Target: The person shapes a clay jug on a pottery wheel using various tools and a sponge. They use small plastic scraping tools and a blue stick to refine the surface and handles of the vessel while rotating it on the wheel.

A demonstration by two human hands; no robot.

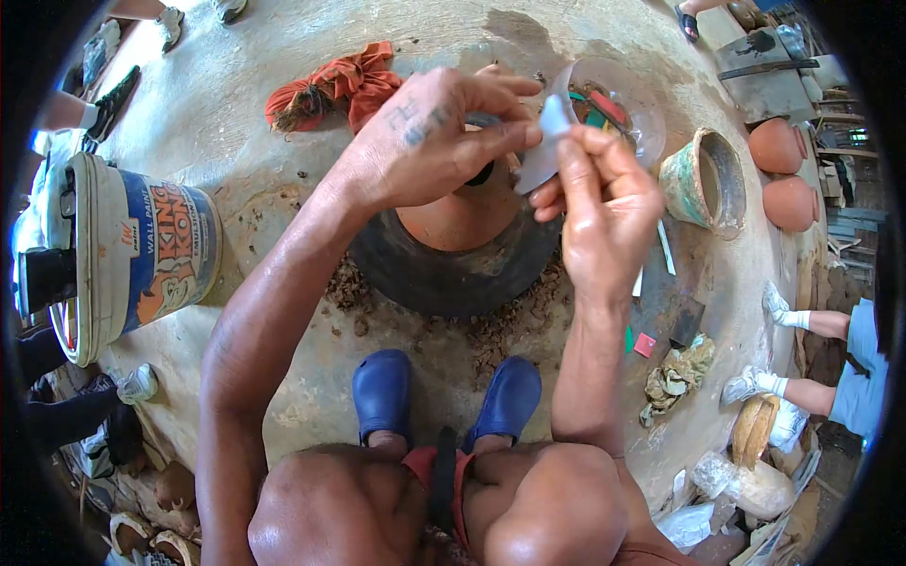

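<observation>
An orange clay pot (pixel 469 219) sits inside a black rubber tyre (pixel 453 269) on the ground in front of my knees. My left hand (pixel 429 132) reaches over the pot's mouth and pinches the edge of a small pale grey sheet (pixel 545 141). My right hand (pixel 604 208) grips the same sheet from the right, fingers closed on it just above the pot's rim. The pot's opening is mostly hidden behind my left hand. Crumbs of dry clay lie around the tyre.
A large paint bucket (pixel 142 255) lies at the left. An orange rag (pixel 340 85) lies behind the pot. A clear bowl of tools (pixel 613 99), a green-stained pot (pixel 708 179) and two clay pots (pixel 783 174) stand at the right. Other people's feet ring the area.
</observation>
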